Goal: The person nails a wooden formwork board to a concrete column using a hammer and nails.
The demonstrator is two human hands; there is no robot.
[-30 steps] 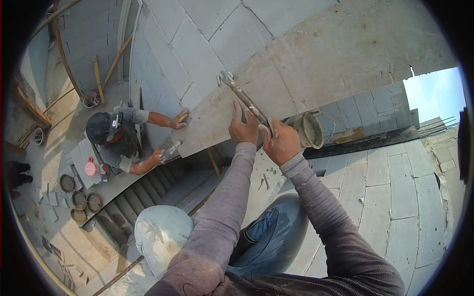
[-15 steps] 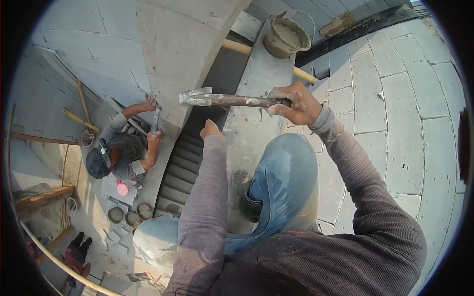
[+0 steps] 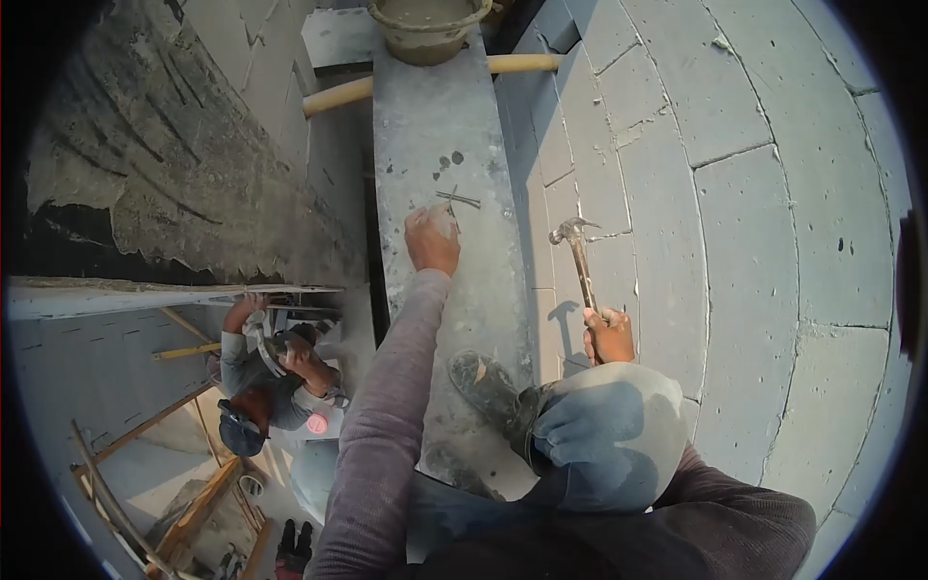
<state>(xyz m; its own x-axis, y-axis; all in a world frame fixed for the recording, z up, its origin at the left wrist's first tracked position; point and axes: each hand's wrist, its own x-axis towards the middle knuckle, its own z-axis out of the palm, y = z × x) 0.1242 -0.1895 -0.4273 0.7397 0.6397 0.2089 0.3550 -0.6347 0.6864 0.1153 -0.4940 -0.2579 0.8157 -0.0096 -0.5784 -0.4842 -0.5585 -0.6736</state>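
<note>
Grey plank [image 3: 425, 135], nails [image 3: 456, 199] on it, mortar bucket [image 3: 427, 27] at far end

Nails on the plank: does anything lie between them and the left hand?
No. In the head view the left hand sits just short of the nails, and only bare plank shows between them. The right hand holds the hammer.

You're on a building site: grey block walls [image 3: 735, 145], a mortar-caked round bucket [image 3: 427, 24], and timber scaffolding poles [image 3: 145, 430] below.
</note>
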